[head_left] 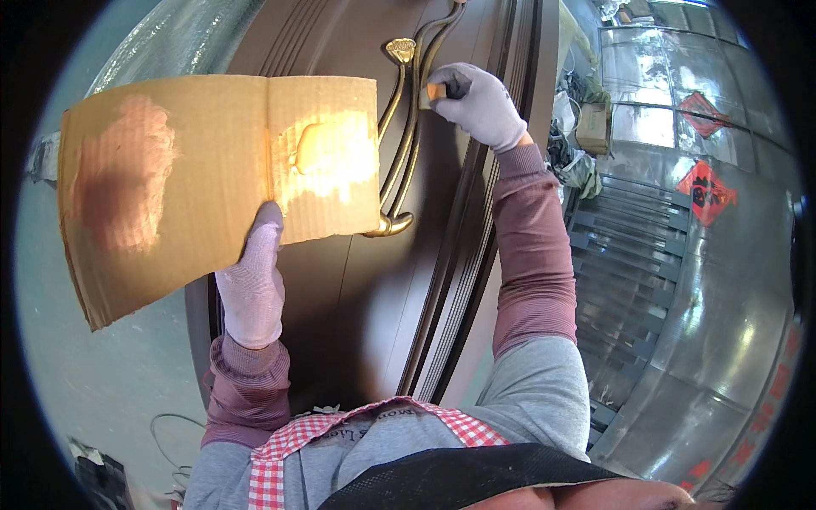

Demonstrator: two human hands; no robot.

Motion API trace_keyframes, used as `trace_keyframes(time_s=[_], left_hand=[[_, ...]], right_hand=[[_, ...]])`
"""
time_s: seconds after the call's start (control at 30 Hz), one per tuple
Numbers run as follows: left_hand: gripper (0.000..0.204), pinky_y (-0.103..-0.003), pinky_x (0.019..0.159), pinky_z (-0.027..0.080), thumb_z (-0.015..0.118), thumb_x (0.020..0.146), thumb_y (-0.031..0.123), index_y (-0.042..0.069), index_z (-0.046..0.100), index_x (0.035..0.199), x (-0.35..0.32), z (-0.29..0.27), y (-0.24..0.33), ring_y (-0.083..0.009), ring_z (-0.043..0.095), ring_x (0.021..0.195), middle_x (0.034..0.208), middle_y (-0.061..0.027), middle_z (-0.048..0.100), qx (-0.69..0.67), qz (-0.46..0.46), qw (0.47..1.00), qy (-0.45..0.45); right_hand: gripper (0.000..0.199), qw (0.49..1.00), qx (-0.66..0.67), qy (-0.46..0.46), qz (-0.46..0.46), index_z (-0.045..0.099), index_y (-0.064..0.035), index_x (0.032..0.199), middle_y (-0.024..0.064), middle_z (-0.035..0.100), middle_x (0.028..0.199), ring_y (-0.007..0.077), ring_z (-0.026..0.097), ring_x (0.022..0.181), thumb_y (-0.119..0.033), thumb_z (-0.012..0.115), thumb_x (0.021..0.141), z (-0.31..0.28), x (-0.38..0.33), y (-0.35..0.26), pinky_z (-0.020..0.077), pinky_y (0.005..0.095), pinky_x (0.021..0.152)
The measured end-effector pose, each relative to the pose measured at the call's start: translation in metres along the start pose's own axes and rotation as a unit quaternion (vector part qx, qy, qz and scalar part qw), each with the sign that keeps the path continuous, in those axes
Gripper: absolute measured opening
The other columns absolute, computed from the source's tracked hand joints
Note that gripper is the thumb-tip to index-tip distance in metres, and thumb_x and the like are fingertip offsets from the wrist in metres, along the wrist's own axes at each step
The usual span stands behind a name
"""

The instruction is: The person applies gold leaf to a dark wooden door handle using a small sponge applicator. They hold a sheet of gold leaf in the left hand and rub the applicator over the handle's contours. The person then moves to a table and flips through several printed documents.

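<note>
While the left hand clamps the smeared brown cardboard sheet beside the dark brown door, the right hand pinches a small orange pad against the brass handle; light, even strokes suit best.

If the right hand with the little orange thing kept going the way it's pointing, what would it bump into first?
Probably the curved brass-coloured door handle. The gloved right hand points its small orange piece leftward, right beside the handle on the dark brown door. Whether they already touch is unclear.
</note>
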State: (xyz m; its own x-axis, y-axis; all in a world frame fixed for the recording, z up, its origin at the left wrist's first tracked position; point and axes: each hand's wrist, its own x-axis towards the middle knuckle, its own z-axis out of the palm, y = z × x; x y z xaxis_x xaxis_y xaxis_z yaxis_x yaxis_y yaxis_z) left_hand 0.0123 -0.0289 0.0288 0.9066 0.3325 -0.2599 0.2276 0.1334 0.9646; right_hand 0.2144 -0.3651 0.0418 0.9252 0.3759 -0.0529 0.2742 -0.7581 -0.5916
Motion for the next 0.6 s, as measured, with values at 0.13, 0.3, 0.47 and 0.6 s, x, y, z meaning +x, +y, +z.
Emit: trace_keyframes(time_s=[0.13, 0.3, 0.47, 0.6], left_hand=[[0.02, -0.038, 0.098, 0.055, 0.07, 0.103, 0.0, -0.003, 0.073, 0.122, 0.001, -0.015, -0.017, -0.0282, 0.068, 0.109, 0.125, -0.0163, 0.069, 0.212, 0.161, 0.962, -0.064], [0.027, -0.04, 0.097, 0.057, 0.069, 0.098, -0.006, 0.001, 0.074, 0.124, 0.002, -0.016, -0.023, -0.0287, 0.068, 0.108, 0.124, -0.0149, 0.07, 0.224, 0.218, 0.949, -0.046], [0.032, -0.041, 0.1, 0.056, 0.07, 0.094, -0.008, 0.003, 0.075, 0.124, 0.004, -0.022, -0.02, -0.0347, 0.069, 0.113, 0.126, -0.0181, 0.07, 0.333, 0.285, 0.897, -0.058], [0.031, -0.041, 0.1, 0.056, 0.07, 0.096, -0.006, 0.003, 0.075, 0.125, 0.006, -0.022, -0.021, -0.0341, 0.069, 0.113, 0.126, -0.0176, 0.07, 0.339, 0.288, 0.893, -0.066]], right_hand=[[0.031, 0.989, 0.094, 0.07, 0.095, 0.077, -0.0018, 0.115, 0.0127, 0.078, 0.105, 0.0246, 0.076, 0.093, -0.015, 0.08, 0.087, -0.003, 0.009, -0.001, 0.0601, 0.0356, 0.087], [0.033, 0.992, -0.064, 0.109, -0.006, 0.077, -0.0035, 0.116, 0.0152, 0.078, 0.11, 0.0321, 0.076, 0.101, -0.016, 0.08, 0.085, 0.005, 0.014, 0.006, 0.0598, 0.0397, 0.093], [0.032, 1.0, -0.015, -0.009, 0.022, 0.078, -0.0037, 0.114, 0.0155, 0.077, 0.108, 0.0328, 0.075, 0.104, -0.015, 0.079, 0.083, 0.004, -0.02, -0.011, 0.0588, 0.0408, 0.094], [0.03, 0.996, -0.038, 0.074, 0.005, 0.077, -0.0025, 0.112, 0.0153, 0.077, 0.108, 0.033, 0.076, 0.102, -0.015, 0.08, 0.085, 0.001, -0.01, -0.016, 0.0591, 0.0397, 0.093]])
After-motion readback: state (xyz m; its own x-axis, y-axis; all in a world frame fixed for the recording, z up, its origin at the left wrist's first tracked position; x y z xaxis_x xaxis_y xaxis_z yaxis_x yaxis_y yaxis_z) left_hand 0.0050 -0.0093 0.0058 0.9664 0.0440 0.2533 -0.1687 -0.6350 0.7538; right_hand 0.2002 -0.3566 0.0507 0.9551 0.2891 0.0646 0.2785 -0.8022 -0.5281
